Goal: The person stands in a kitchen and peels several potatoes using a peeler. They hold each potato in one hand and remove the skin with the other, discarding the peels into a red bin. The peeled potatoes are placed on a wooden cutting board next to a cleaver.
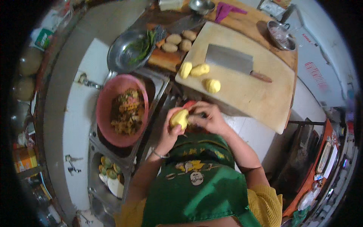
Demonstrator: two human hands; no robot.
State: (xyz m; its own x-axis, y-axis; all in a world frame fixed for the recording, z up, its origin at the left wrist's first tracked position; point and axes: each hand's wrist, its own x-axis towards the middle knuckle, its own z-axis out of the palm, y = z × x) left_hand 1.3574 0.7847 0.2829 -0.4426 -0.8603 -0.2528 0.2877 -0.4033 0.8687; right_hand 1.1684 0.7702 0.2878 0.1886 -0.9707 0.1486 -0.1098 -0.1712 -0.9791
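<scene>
My left hand [166, 133] grips a peeled yellow potato [179, 119] in front of my green apron. Close against the potato's right side, my right hand [211, 117] is curled around a small blurred tool [202, 115], whose kind I cannot make out. Below both hands a red container is mostly hidden. On the large cutting board [263, 99] lie peeled potatoes [213, 85] near its left corner. A cleaver [229, 58] with a wooden handle rests flat behind them. Several unpeeled potatoes [173, 39] sit beyond the board's left edge.
At the left, a pink basin [103, 113] of food scraps stands over the steel sink. A metal bowl [116, 54] with green vegetables is behind it. The nearer sink [97, 184] holds greenish round items and a white dish. A metal bowl [290, 46] sits at the board's far right.
</scene>
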